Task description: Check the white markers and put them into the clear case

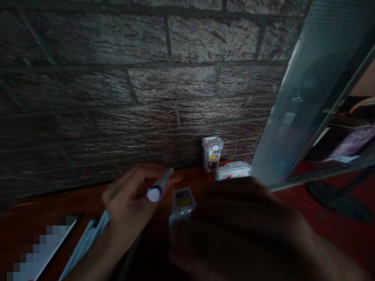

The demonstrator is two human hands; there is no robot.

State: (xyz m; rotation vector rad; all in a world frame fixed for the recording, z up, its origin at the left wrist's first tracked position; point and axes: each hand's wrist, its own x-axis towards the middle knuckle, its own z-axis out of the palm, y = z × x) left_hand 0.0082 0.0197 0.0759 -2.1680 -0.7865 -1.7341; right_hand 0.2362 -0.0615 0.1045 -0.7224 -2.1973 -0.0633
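Left hand's got the marker pinched between thumb and fingers, purple-rimmed end facing me. Clear box shows between my hands. Right hand's too dark, can't tell its grip.

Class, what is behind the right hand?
Beyond the right hand, a clear case shows, partly covered, and an upright container by the brick wall. The nearest container is partly hidden, as is whatever lies under the hand.
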